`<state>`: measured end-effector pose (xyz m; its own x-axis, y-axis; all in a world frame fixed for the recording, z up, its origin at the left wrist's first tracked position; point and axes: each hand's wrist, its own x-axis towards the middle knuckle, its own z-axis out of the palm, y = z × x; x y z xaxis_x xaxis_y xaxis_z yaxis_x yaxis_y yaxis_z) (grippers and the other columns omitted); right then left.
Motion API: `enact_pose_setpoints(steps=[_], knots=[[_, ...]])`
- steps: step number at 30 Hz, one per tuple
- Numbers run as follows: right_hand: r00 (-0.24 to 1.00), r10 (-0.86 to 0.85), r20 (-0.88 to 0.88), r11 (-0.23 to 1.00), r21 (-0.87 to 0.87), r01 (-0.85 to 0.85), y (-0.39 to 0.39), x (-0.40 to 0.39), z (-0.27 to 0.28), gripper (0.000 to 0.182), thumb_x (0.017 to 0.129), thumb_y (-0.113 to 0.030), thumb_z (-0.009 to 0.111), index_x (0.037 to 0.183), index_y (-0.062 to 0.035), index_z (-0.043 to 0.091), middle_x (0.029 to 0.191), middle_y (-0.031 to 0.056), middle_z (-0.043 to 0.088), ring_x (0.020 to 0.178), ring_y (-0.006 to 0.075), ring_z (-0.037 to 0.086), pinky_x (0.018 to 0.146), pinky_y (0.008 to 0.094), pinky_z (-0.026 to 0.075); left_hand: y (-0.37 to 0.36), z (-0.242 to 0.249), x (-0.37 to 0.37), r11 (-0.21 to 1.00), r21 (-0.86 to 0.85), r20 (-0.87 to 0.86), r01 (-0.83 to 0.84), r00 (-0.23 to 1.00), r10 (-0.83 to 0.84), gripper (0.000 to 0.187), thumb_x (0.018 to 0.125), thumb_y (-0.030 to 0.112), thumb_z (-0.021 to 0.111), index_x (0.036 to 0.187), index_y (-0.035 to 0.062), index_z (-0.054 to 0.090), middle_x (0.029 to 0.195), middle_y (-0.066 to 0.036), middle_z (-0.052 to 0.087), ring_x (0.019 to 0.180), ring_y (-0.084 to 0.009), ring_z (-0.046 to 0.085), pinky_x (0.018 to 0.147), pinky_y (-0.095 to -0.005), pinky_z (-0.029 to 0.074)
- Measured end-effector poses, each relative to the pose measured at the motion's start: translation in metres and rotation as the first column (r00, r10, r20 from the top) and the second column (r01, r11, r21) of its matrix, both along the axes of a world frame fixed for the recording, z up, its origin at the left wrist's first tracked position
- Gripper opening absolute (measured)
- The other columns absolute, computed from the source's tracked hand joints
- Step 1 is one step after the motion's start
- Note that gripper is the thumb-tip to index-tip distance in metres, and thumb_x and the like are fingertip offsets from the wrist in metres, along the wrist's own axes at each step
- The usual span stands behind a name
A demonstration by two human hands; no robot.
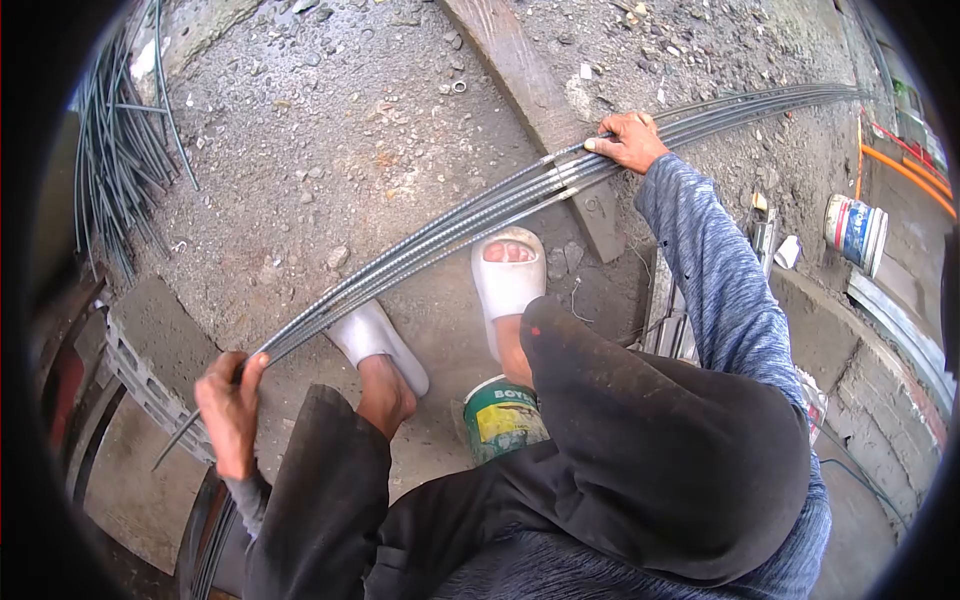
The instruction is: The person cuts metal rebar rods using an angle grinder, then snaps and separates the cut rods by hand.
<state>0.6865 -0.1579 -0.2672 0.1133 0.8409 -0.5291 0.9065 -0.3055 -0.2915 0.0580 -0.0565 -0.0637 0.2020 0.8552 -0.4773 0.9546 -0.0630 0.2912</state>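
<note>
A bundle of long ribbed steel bars [400,256] runs from the lower left to the upper right, above the white slippers. Near its lower left end, my left hand [230,405] is closed round the bars, and one bar tip sticks out past it. My right hand [630,141] rests at the upper edge of the bundle, thumb and fingers closed on a bar. Between my hands the bars bow slightly and cross over a wooden plank [525,85] on the ground.
More thin bars [115,160] lie in a pile at the upper left. Hollow blocks [160,335] stand at the left. A green bucket [503,420] is between the legs. At the right are a white and blue bucket [856,232], orange pipes [905,175] and metal channels [905,340].
</note>
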Motion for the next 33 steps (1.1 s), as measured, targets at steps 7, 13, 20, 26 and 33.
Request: enact_pose_setpoints(steps=[7,13,20,26,33], knots=[[1.0,0.018,-0.009,1.0,0.011,-0.018,0.002,0.004,-0.007,0.054,0.084,-0.066,0.067,0.092,-0.0126,0.074,0.083,0.0122,0.07,0.095,0.0299,0.065,0.103,0.0464,0.03,0.035,0.127,0.11,0.758,0.479,-0.323,0.443,0.891,-0.318,0.025,0.082,0.022,0.082,0.093,0.0024,0.071,0.082,-0.009,0.067,0.077,-0.0224,0.06,0.074,-0.0354,0.044],[1.0,-0.007,-0.011,0.999,-0.052,0.007,0.004,0.008,-0.005,0.054,0.085,-0.066,0.067,0.092,-0.0131,0.074,0.084,0.0123,0.069,0.096,0.0302,0.064,0.105,0.0464,0.028,0.04,0.055,0.055,0.893,0.341,-0.161,0.294,0.954,-0.253,0.02,0.088,0.018,0.078,0.094,0.0017,0.068,0.085,-0.014,0.067,0.076,-0.0281,0.059,0.072,-0.0403,0.045],[1.0,-0.017,-0.016,1.0,-0.005,0.016,-0.003,0.011,-0.006,0.054,0.084,-0.066,0.068,0.094,-0.0128,0.074,0.089,0.0128,0.07,0.1,0.0302,0.063,0.106,0.0488,0.027,-0.009,-0.087,-0.018,0.996,0.027,0.068,0.08,0.994,-0.082,0.034,0.091,0.026,0.076,0.085,-0.0045,0.062,0.075,-0.024,0.061,0.064,-0.035,0.055,0.062,-0.0445,0.044],[0.993,-0.047,0.106,0.985,-0.161,0.063,0.011,-0.012,0.012,0.057,0.079,-0.068,0.069,0.106,-0.0189,0.08,0.115,0.0161,0.073,0.128,0.0452,0.053,0.118,0.0588,0.026,-0.02,-0.121,-0.05,0.999,-0.034,0.12,0.021,0.993,-0.017,0.039,0.095,0.022,0.069,0.077,-0.0034,0.046,0.066,-0.022,0.044,0.061,-0.0271,0.037,0.058,-0.0458,0.035],[0.997,-0.062,-0.036,0.997,-0.051,0.06,-0.001,-0.001,-0.012,0.061,0.08,-0.07,0.066,0.102,-0.014,0.076,0.108,0.0126,0.072,0.123,0.0343,0.055,0.113,0.0579,0.018,0.0,0.02,0.014,0.974,0.002,-0.043,0.226,0.973,-0.226,0.038,0.098,0.039,0.065,0.091,0.0024,0.072,0.077,-0.028,0.066,0.07,-0.0411,0.064,0.065,-0.0479,0.05]])
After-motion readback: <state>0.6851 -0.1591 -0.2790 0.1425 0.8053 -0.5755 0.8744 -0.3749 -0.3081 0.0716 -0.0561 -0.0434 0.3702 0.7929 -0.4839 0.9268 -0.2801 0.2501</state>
